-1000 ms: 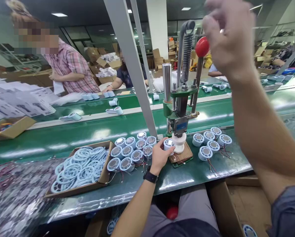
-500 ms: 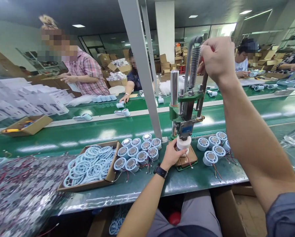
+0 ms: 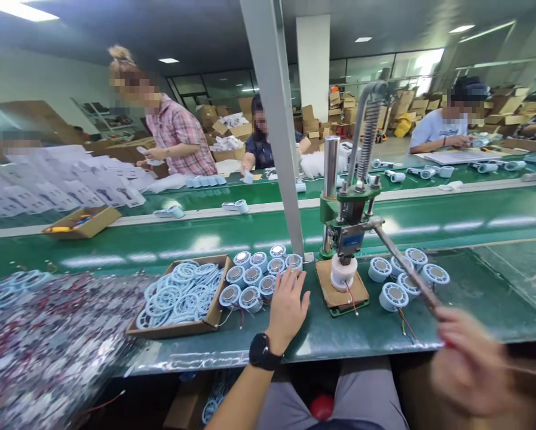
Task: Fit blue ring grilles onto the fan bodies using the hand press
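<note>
1. Two hands work at a long green bench (image 3: 384, 328). It runs beyond both grips, and other people sit across the conveyor, well apart.
2. A hand press (image 3: 346, 221) stands on the bench, forward of the left grip and a little to its right. It has a green body, a tall spring and a steel column.
3. The press lever (image 3: 406, 272) slants down from the press body towards the right grip.
4. A cardboard tray (image 3: 218, 298) of pale blue rings lies to the left of the left grip.
5. The right hand (image 3: 469, 370) is low and near the camera, and it is blurred. Its grip looks closed around the end of the lever, though the knob itself is hidden.
6. The left hand (image 3: 288, 301), with a black watch (image 3: 262, 352) on its wrist, is open with the fingers spread and holds nothing.
7. The left fingertips are just beside a cluster of round blue wired parts (image 3: 254, 278), which sit forward and left of that grip.
8. A second cluster of wired parts (image 3: 406, 275) lies beyond the right grip, under the lever.
9. A white round part (image 3: 343, 272) sits under the press ram on a wooden pad (image 3: 342, 292). It is just to the right of the left grip, apart from it, with thin wires trailing.
10. Judged from the lowered lever, the pressing stroke is in hand. The next move likely calls for easing the lever up against the spring. The free left grip would then lift the pressed part clear without snagging its wires.
</note>
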Demonstrator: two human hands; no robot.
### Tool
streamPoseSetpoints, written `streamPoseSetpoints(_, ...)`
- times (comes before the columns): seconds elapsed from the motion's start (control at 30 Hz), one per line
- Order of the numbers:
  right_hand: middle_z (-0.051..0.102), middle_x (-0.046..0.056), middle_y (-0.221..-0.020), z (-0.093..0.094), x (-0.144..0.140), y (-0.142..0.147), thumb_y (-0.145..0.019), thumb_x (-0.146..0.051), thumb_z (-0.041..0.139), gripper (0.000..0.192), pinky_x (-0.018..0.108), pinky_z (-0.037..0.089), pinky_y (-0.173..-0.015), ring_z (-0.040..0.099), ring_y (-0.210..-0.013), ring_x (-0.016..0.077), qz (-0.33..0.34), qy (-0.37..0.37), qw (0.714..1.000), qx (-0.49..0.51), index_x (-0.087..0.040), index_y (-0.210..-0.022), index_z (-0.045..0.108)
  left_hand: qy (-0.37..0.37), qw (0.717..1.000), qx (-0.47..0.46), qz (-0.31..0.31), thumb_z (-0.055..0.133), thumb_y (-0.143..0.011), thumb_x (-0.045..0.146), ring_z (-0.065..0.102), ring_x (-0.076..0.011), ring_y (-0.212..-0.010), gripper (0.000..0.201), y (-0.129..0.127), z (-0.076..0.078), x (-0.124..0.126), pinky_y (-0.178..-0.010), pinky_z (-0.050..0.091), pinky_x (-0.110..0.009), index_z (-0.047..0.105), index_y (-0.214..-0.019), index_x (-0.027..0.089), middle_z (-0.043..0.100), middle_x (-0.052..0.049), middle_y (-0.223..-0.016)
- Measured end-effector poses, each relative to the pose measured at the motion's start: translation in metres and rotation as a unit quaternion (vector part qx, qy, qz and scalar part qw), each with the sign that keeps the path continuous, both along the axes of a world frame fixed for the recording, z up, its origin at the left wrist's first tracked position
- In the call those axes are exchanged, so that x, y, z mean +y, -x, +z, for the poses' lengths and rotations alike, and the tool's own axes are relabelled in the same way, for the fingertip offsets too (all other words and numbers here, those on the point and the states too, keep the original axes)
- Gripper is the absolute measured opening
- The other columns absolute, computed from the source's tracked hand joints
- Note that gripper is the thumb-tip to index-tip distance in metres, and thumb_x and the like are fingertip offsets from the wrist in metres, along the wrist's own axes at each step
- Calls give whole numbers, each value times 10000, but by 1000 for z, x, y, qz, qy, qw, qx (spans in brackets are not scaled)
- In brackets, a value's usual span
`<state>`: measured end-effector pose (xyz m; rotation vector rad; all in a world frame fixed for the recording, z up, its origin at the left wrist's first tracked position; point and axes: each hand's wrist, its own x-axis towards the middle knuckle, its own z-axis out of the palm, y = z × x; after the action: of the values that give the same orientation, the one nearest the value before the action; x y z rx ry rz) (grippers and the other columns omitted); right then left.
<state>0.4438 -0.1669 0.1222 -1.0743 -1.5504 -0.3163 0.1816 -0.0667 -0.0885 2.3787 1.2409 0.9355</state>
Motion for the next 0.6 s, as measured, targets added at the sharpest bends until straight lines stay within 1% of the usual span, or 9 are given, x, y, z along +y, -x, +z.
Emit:
streamPoseSetpoints(0.1, 678, 84, -1233, -12, 15, 11, -1016, -187, 535, 280, 341, 594, -968, 696, -1050, 135, 4, 12, 1000, -26, -136, -1281, 606, -32, 996, 67, 42, 473, -881, 40, 390, -378, -1467, 474, 14, -4, 2, -1213, 204, -649, 616, -1323, 130, 566, -195, -1465)
streamPoseSetpoints(0.17, 656, 75, -1266, -10, 25, 15, -1027, -215, 532, 304, 359, 570, -1019, 667, -1110, 138, -13, 23, 998, -57, -153, -1321, 569, -50, 993, 100, 48, 421, -863, -20, 421, -388, -1445, 499, 15, -5, 2, -1197, 218, -666, 627, -1300, 107, 593, -213, -1425)
streamPoseSetpoints(0.3, 614, 63, -1324, 20, 54, 0, -1052, -252, 479, 341, 345, 536, -1062, 626, -1162, 123, -53, 38, 994, -93, -179, -1384, 502, -87, 987, 132, 31, 362, -847, -75, 509, -380, -1374, 509, 11, -4, -9, -1177, 257, -673, 672, -1209, 106, 683, -199, -1252)
streamPoseSetpoints(0.37, 553, 73, -1405, 35, 73, -10, -1062, -238, 407, 358, 332, 541, -1038, 618, -1182, 123, -42, 25, 996, -78, -178, -1410, 466, -98, 986, 135, 11, 383, -846, -70, 585, -349, -1283, 491, 11, -3, -18, -1167, 300, -653, 682, -1173, 142, 702, -161, -1187)
streamPoseSetpoints(0.43, 469, 92, -1491, 31, 88, -11, -1036, -235, 399, 418, 358, 547, -1016, 602, -1235, 159, -8, -7, 999, -45, -182, -1450, 410, -101, 986, 134, -9, 435, -856, -38, 648, -309, -1152, 441, 13, -3, -26, -1129, 383, -615, 679, -1156, 172, 707, -125, -1142)
streamPoseSetpoints(0.47, 444, 104, -1510, 18, 92, -6, -1010, -250, 425, 473, 391, 546, -1015, 597, -1256, 190, 7, -32, 999, -18, -196, -1476, 370, -100, 986, 133, -15, 475, -863, -11, 660, -292, -1095, 401, 13, -3, -29, -1091, 439, -581, 677, -1151, 183, 707, -110, -1125)
streamPoseSetpoints(0.5, 437, 111, -1516, -3, 93, 2, -982, -273, 458, 542, 430, 536, -1025, 587, -1279, 222, 10, -55, 998, 13, -221, -1503, 320, -97, 986, 132, -18, 524, -867, 21, 663, -279, -1056, 360, 13, -4, -31, -1044, 493, -539, 674, -1147, 191, 705, -99, -1114)
streamPoseSetpoints(0.53, 453, 123, -1499, -31, 92, 12, -954, -300, 488, 617, 477, 524, -1033, 594, -1273, 253, 5, -78, 995, 54, -254, -1527, 263, -93, 987, 130, -17, 578, -867, 56, 660, -273, -1035, 324, 13, -4, -31, -991, 534, -499, 672, -1145, 193, 703, -95, -1109)
streamPoseSetpoints(0.6, 485, 132, -1458, -100, 84, 34, -942, -353, 500, 669, 533, 488, -1061, 586, -1281, 288, -77, -93, 984, 134, -313, -1536, 195, -85, 989, 124, -7, 683, -854, 134, 653, -271, -1018, 300, 10, -6, -29, -908, 576, -441, 669, -1150, 185, 698, -98, -1104)
